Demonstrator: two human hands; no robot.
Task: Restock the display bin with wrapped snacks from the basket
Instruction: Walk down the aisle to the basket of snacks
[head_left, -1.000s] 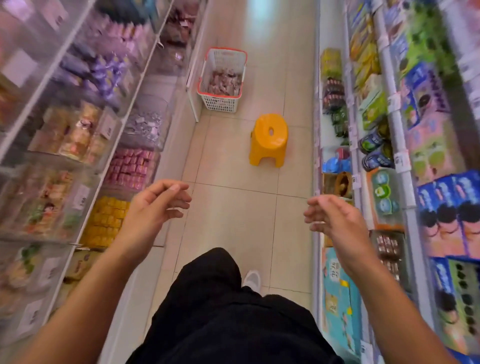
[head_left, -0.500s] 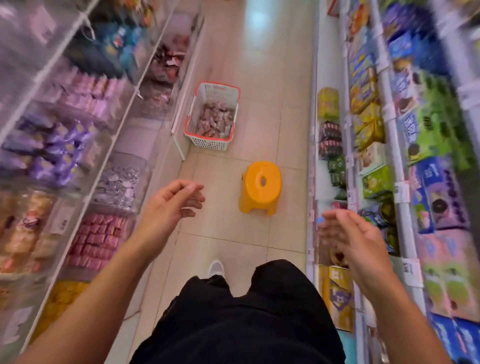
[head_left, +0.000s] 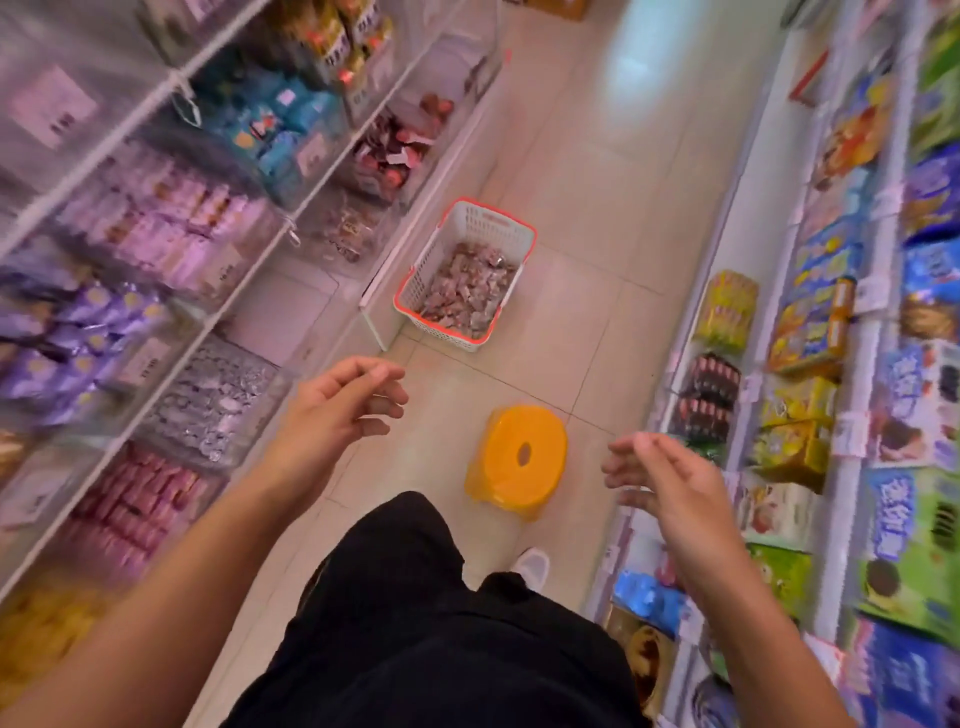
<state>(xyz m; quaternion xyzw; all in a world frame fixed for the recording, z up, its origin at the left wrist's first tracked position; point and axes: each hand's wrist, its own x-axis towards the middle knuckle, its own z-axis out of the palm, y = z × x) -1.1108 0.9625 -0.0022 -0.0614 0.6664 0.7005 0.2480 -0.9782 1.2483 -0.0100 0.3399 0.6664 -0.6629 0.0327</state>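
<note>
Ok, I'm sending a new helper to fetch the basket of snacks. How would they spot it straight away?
Look down the tiled aisle floor between the two shelf walls. Past the yellow stool, against the foot of the left-hand shelving, stands the basket. It is the only white lattice container with a red rim, and it holds a heap of small wrapped snacks.

One view only, riding on the person's head, high up and tipped steeply forward and down a shop aisle, its wide lens bending the stocked shelf racks (head_left: 852, 395) inward on both sides. Nearest the lens sit the empty left hand (head_left: 337, 410) and right hand (head_left: 670, 483); the round yellow plastic stool (head_left: 519, 457) sits close below, the white red-rimmed plastic basket (head_left: 467, 228) farther along the pale tiled floor (head_left: 597, 218).
</note>
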